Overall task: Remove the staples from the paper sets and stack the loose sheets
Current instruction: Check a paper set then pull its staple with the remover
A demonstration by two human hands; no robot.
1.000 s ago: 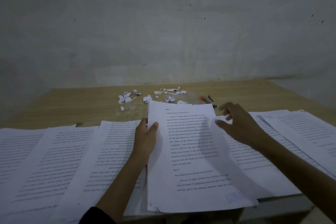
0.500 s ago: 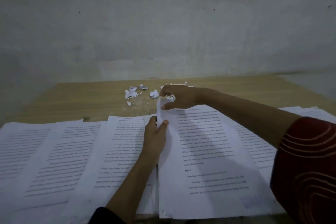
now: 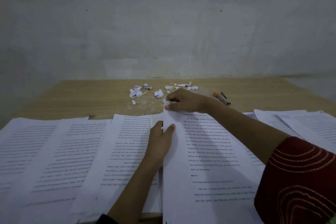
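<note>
Two pinches on limp, tear-prone paper set (image 3: 209, 151): left hand (image 3: 160, 143) at left edge, right hand (image 3: 183, 101) at far corner.

The right hand (image 3: 183, 100) pinches the top left corner of the paper set (image 3: 209, 160), while the left hand (image 3: 161, 142) grips its left edge. Torn scraps (image 3: 158, 93) lie on the surface (image 3: 81, 100).

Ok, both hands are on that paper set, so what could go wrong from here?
1. The right hand pinches the top corner of the paper set while the left hand grips its edge; a hard pull may tear the corner off, like the torn scraps behind.
2. The set overlaps the neighbouring sheets, so tugging could drag them askew.
</note>
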